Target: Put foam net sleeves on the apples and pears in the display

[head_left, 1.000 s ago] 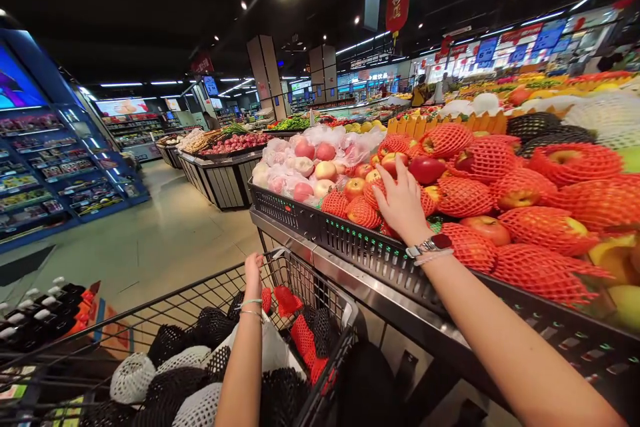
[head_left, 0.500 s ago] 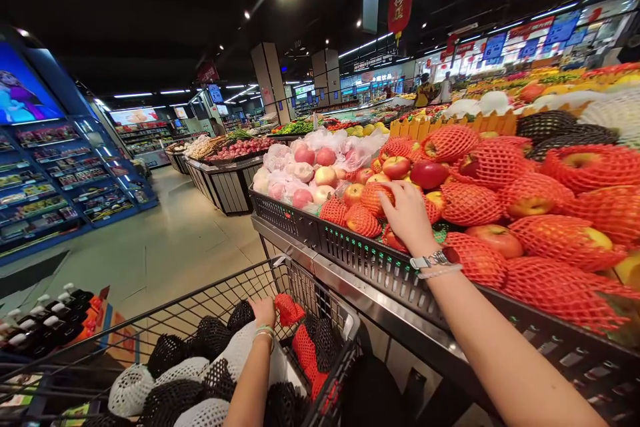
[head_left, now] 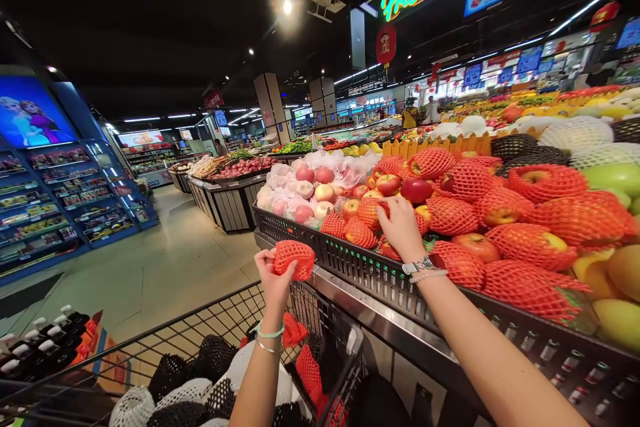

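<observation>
My left hand (head_left: 273,278) is raised above the shopping cart (head_left: 320,310), fingers closed on an orange foam net sleeve (head_left: 295,258). My right hand (head_left: 400,227), with a watch on the wrist, reaches into the black produce crate (head_left: 360,260). Its fingers curl over an apple wrapped in orange netting (head_left: 373,212) among several netted and bare apples (head_left: 415,190). The cart holds black, white and orange foam nets (head_left: 200,380).
Bagged apples (head_left: 310,180) fill the crate's left end. Green and yellow fruit (head_left: 613,180) lies at the right. Further produce stands (head_left: 225,187) line the tiled aisle (head_left: 165,260), with blue shelving (head_left: 60,200) at left. Bottles (head_left: 45,347) stand beside the cart. People stand far off.
My left hand rose out of the cart holding an orange net sleeve. My right hand stayed on the netted apples, fingers curling tighter. The camera tilted upward.
</observation>
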The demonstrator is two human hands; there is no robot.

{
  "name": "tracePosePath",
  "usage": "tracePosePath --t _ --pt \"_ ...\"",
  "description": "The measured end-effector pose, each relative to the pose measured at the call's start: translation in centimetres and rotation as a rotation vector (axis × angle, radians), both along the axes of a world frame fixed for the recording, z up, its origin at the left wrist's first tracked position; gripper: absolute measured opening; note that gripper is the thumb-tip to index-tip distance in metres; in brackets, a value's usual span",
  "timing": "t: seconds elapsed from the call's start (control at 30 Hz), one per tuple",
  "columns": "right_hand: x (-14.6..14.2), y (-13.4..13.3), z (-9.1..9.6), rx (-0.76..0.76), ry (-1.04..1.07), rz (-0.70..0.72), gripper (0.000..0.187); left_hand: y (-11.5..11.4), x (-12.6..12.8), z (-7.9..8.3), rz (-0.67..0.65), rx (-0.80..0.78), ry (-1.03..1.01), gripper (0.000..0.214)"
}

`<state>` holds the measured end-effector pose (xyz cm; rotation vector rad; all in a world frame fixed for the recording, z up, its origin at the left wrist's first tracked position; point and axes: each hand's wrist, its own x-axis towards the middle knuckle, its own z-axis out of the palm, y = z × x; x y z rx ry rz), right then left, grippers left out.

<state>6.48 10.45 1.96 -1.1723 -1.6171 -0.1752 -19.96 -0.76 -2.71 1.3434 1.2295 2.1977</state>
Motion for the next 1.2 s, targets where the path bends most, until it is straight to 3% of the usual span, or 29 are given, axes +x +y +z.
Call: tracePosePath --t 0.1,0.2,0.33,0.47,0.57,0.7,0.8,0.87,0.93,1.07,1.2 --pt "-0.4 -1.7 1.3 0.042 -0.019 0.019 0.032 -2.0 2.5 1.2 -0.049 0.087 -0.05 0.057" --pt "-1.6 -5.9 2.1 0.102 -0.078 0.103 0.026 -3.2 3.9 1.7 -0.082 0.138 -0.093 0.058" --pt "-3.8 -13.6 0.0 0.107 -0.07 0.234 0.013 -4.5 5.5 0.8 -0.097 0.191 -0.122 0.059" --pt "-3.9 -18.2 -2.8 -0.001 0.231 0.52 0.011 -6.1 6.6 -1.1 -0.309 0.22 -0.113 0.041" --pt "-2.4 -19.0 -3.3 -0.02 0.395 0.597 0.013 -6.9 6.5 -1.9 -0.49 0.164 0.005 0.017" --pt "-0.8 -19.0 -3.2 -0.196 0.572 0.792 0.013 -7.0 6.2 -1.7 -0.605 0.171 0.331 0.013" --pt "-0.6 -19.5 -3.4 -0.39 0.725 0.927 0.004 -6.6 6.4 -1.3 -0.573 0.26 0.632 0.01" --pt "-0.9 -19.9 -3.7 -0.5 0.764 0.984 0.02 -6.5 6.9 -1.1 -0.536 0.327 0.709 0.009" --pt "-1.2 -20.2 -4.1 -0.572 0.755 1.034 0.039 -6.5 7.5 -1.0 -0.471 0.363 0.663 0.003" --pt "-1.5 -20.2 -5.2 -0.702 0.775 1.054 0.076 -6.7 9.0 -0.8 -0.354 0.418 0.787 0.02" --pt "-1.5 -20.1 -6.1 -0.762 0.779 1.029 0.086 -7.1 10.0 -1.2 -0.293 0.709 0.965 0.026"
